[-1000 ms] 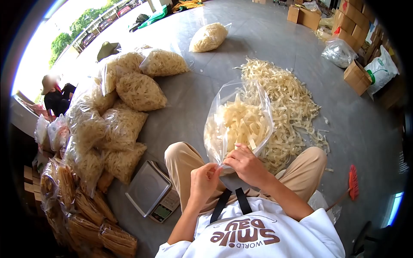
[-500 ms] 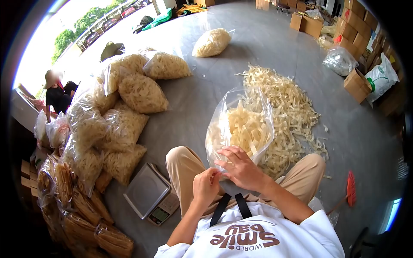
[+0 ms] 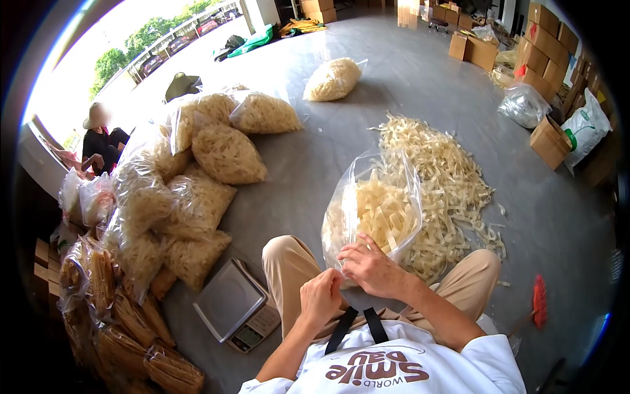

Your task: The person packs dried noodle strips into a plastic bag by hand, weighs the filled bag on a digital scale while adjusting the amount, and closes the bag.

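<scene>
Between my knees stands an open clear plastic bag point(image 3: 336, 223), partly filled with pale yellowish strips point(image 3: 384, 210). My left hand point(image 3: 321, 295) is closed in a pinch on the near edge of the bag. My right hand point(image 3: 371, 266) is at the bag's near rim, just right of the left one, with its fingers partly curled and apart; whether it grips the plastic is hard to see. A loose pile of the same strips point(image 3: 446, 190) lies on the floor behind and right of the bag.
Filled bags point(image 3: 230, 154) are heaped at the left, with bundled brown sticks point(image 3: 125, 328) nearer. A scale point(image 3: 230, 299) sits by my left knee. Another filled bag point(image 3: 333, 79) lies farther off. A person point(image 3: 102, 141) sits at far left. Cardboard boxes point(image 3: 548, 46) and a red brush point(image 3: 539, 302) are right.
The view has shifted, so the surroundings appear lower. My right hand has loosened from its earlier pinch beside the left and its fingers have spread along the rim. The left stays pinched.
</scene>
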`<state>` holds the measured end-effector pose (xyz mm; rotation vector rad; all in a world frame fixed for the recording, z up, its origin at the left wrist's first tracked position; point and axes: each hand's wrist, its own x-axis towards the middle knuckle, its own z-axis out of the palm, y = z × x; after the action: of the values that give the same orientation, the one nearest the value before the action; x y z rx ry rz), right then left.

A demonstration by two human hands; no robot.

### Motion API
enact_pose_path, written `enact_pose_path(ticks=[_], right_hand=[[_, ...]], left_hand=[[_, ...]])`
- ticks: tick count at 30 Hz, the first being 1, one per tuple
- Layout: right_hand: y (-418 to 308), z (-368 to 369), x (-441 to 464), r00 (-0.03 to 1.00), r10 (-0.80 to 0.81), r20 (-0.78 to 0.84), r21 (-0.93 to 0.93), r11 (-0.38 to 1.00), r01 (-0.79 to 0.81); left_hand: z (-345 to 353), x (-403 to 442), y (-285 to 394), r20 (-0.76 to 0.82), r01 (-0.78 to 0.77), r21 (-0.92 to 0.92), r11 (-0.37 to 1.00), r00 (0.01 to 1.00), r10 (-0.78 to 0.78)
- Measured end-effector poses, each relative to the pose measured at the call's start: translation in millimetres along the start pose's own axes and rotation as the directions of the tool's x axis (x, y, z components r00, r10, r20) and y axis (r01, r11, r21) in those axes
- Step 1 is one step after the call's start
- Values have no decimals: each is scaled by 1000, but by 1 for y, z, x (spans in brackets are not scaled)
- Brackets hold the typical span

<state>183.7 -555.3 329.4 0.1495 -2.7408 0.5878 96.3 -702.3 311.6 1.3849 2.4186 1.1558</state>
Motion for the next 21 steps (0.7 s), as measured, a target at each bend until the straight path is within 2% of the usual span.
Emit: enact_pose_path(ticks=[6, 9, 11, 12, 17, 18, 20, 21], right_hand=[[0, 2, 2, 1000, -9, 21, 33, 999, 8], [-2, 3, 3, 998, -17, 60, 46, 999, 14], [-2, 3, 5, 997, -22, 71, 57, 998, 18], [-2, 4, 6, 997, -43, 63, 73, 997, 39], [1, 6, 9, 989, -112, 96, 37, 993, 109], [3, 8, 10, 983, -136, 121, -6, 990, 138], [6, 8, 11, 978, -144, 149, -52, 987, 153], [7, 6, 13, 973, -157, 172, -131, 975, 180]], left_hand=[[-7, 2, -5, 86, 74, -9, 997, 994, -73], [-12, 5, -7, 114, -8, 33, 999, 993, 4], [-15, 6, -5, 125, -121, 43, 992, 985, 115], [-16, 6, -5, 126, -123, 41, 992, 985, 117], [-19, 1, -8, 163, -55, -137, 989, 984, 78], [-20, -1, -9, 173, -57, -145, 988, 981, 82], [-22, -4, -12, 217, 55, -119, 991, 976, -28], [-22, -6, -15, 197, 45, -139, 989, 980, -16]])
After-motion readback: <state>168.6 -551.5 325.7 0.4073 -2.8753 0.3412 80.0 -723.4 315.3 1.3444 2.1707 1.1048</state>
